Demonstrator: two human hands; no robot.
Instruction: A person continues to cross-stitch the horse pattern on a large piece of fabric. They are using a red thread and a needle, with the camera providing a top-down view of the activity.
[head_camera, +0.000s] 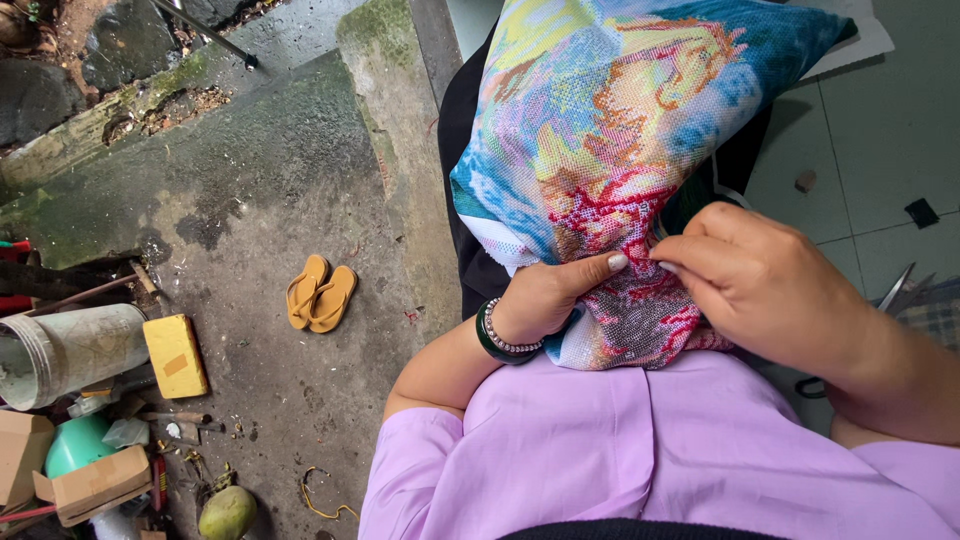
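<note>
On the person's lap lies the cross-stitch cloth (610, 130), most of it filled with colour, left hand (545, 295) clamped on its lower fold, right hand (750, 275) fingertips pinched together at the stitching, needle too small to confirm, white border unstitched.

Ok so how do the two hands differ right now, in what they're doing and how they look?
The left hand grips the colourful stitched cloth from below, thumb laid on top; the right hand comes from the side, fingers pinched together at one spot on it. The left wrist wears a dark bangle and a bead bracelet; the right wrist is bare. Both touch the cloth near its red part, over the lilac shirt.
</note>
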